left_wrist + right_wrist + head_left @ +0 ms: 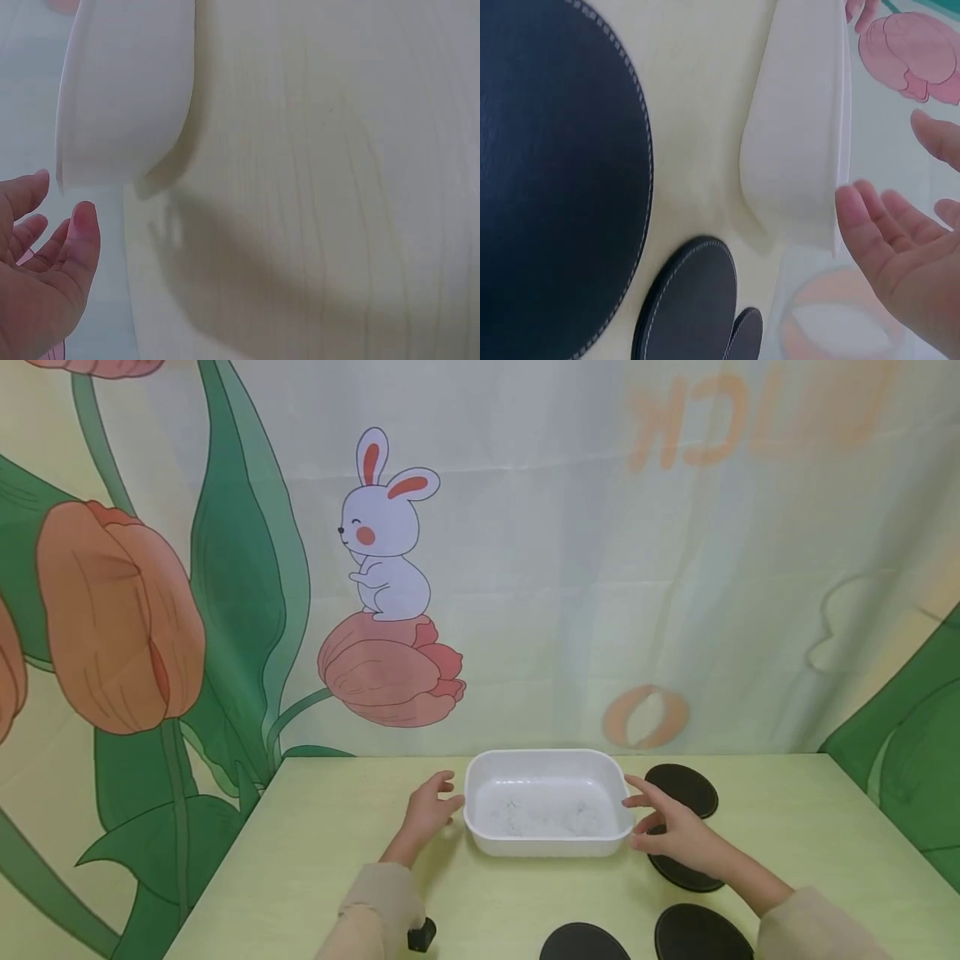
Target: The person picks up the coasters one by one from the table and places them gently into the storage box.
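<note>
A white rectangular dish [549,846] with rounded corners stands at the back of the table, some pale whitish marks on its inside floor. To its left, my left hand [430,814] is held just off the end wall, fingers loosely bent around nothing. The left wrist view has that hand [46,270] below the dish's end [124,97], with a gap between. My right hand [675,827] is at the other end, fingertips right at the rim. Seen from the right wrist, the hand [907,232] has spread, relaxed fingers beside the dish wall [799,142].
Several round black coasters with stitched edges lie on the right, one at the back [684,785], one partly under my right hand [686,875], others in front [585,943]. A small black object [422,935] shows by my left sleeve. A printed curtain [525,568] hangs behind the table.
</note>
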The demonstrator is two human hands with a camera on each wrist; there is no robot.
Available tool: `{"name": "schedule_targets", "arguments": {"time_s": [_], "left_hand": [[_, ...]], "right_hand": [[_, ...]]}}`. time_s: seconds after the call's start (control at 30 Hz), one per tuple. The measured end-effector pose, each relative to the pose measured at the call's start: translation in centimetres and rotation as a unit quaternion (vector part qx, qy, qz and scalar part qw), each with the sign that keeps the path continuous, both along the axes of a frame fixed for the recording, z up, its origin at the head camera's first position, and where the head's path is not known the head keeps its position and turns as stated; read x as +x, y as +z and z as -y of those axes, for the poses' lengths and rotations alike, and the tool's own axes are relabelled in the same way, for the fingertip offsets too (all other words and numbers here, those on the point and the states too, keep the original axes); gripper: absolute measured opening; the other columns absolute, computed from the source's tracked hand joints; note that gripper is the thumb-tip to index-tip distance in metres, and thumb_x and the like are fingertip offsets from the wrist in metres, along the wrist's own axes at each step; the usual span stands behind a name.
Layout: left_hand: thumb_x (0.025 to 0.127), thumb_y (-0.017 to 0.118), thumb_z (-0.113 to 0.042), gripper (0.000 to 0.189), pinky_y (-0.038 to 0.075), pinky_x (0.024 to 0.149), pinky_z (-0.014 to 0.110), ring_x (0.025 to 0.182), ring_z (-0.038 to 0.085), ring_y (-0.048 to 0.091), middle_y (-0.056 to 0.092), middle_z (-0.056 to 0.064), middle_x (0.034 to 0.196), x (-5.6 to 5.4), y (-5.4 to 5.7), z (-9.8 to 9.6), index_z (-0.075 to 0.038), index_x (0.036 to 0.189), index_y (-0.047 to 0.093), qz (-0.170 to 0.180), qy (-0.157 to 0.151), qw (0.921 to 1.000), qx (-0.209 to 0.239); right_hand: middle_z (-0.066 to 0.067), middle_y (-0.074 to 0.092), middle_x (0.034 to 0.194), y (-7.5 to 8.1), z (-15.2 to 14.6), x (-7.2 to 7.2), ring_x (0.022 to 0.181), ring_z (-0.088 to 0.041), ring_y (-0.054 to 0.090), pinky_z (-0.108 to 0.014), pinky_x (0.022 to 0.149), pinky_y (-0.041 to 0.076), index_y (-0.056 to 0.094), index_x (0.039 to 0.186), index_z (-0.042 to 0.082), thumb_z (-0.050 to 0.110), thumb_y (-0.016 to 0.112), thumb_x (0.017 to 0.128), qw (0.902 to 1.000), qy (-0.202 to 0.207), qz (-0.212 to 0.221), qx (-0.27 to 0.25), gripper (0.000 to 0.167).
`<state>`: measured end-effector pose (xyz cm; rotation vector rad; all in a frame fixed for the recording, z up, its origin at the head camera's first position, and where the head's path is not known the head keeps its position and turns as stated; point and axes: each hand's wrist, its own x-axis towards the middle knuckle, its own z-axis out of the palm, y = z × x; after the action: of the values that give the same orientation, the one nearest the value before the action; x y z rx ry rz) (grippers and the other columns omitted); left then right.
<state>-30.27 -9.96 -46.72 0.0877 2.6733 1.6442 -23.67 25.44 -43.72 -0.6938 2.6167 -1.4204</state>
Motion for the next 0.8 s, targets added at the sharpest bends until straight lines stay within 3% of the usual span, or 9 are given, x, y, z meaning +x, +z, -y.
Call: {"name": "schedule_targets", "arguments": {"time_s": [0.1,0.23,0.53,0.8], "left_hand": [[0.082,0.059,-0.008,0.045,0.055,0.064,0.032,0.093,0.031,0.058,0.051,0.024,0.116,-0.2,-0.3,-0.2,-0.001,0.125,0.045,0.008,0.005,0.9999,0.014],[0.082,0.059,-0.007,0.044,0.055,0.062,0.029,0.090,0.026,0.057,0.052,0.023,0.113,-0.2,-0.5,-0.5,0.000,0.124,0.045,0.020,0.009,0.9994,0.027],[0.082,0.057,-0.003,0.039,0.055,0.061,0.026,0.078,0.017,0.056,0.054,0.020,0.106,0.0,-0.3,-1.0,0.002,0.120,0.048,0.036,0.012,0.9976,0.057],[0.082,0.056,-0.001,0.039,0.053,0.062,0.023,0.072,0.013,0.053,0.054,0.021,0.106,0.1,-0.1,-1.2,0.004,0.120,0.049,0.052,0.013,0.9962,0.068]], "right_hand": [[-0.031,0.041,0.119,0.1,0.4,0.4,0.074,-0.009,0.058,-0.030,0.055,0.052,0.012,0.140,0.003,0.008,0.062,0.080,0.9966,0.036,0.062,-0.041,0.078],[-0.030,0.041,0.116,-0.1,0.9,0.9,0.073,-0.011,0.059,-0.033,0.055,0.052,0.012,0.140,0.002,0.008,0.060,0.081,0.9893,0.069,0.117,-0.053,0.077],[-0.024,0.048,0.107,-1.1,1.9,1.9,0.075,-0.022,0.060,-0.039,0.056,0.053,0.029,0.131,0.001,0.007,0.061,0.079,0.9771,0.095,0.184,-0.049,0.062],[-0.021,0.049,0.102,-2.4,2.4,2.2,0.075,-0.019,0.059,-0.035,0.053,0.053,0.039,0.119,-0.005,0.005,0.061,0.078,0.9650,0.120,0.226,-0.056,0.047]]}}
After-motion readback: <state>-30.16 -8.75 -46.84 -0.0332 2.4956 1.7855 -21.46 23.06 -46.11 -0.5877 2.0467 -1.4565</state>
